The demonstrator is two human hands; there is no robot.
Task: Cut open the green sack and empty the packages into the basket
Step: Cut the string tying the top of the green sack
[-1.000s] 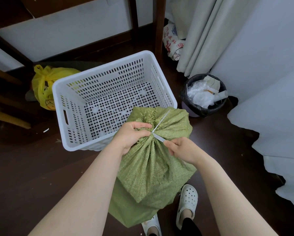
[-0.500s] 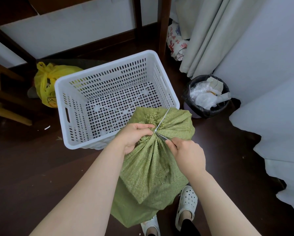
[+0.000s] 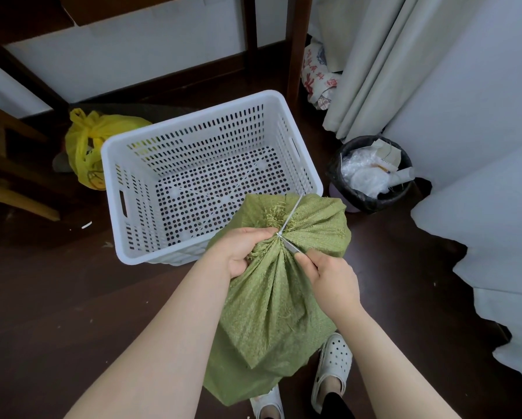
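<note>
A green woven sack (image 3: pixel 271 300) stands upright on the dark floor between my feet, its neck bunched and bound by a white tie (image 3: pixel 290 216). My left hand (image 3: pixel 243 249) grips the gathered neck just left of the tie. My right hand (image 3: pixel 329 279) holds a small knife (image 3: pixel 290 247), its blade tip at the tie's knot. The white perforated basket (image 3: pixel 138 146) sits just beyond the sack, with nothing inside. The sack's frayed top leans against the basket's near right corner. The packages are hidden inside the sack.
A yellow plastic bag (image 3: pixel 93 143) lies left of the basket. A black bin (image 3: pixel 371 173) full of rubbish stands to the right, beside a grey curtain (image 3: pixel 374 65). Wooden furniture legs (image 3: pixel 296 43) rise behind the basket. White cloth (image 3: pixel 501 237) covers the right side.
My right hand has shifted nearer the sack's neck, bringing the blade tip up to the knot. My left hand keeps its grip on the neck.
</note>
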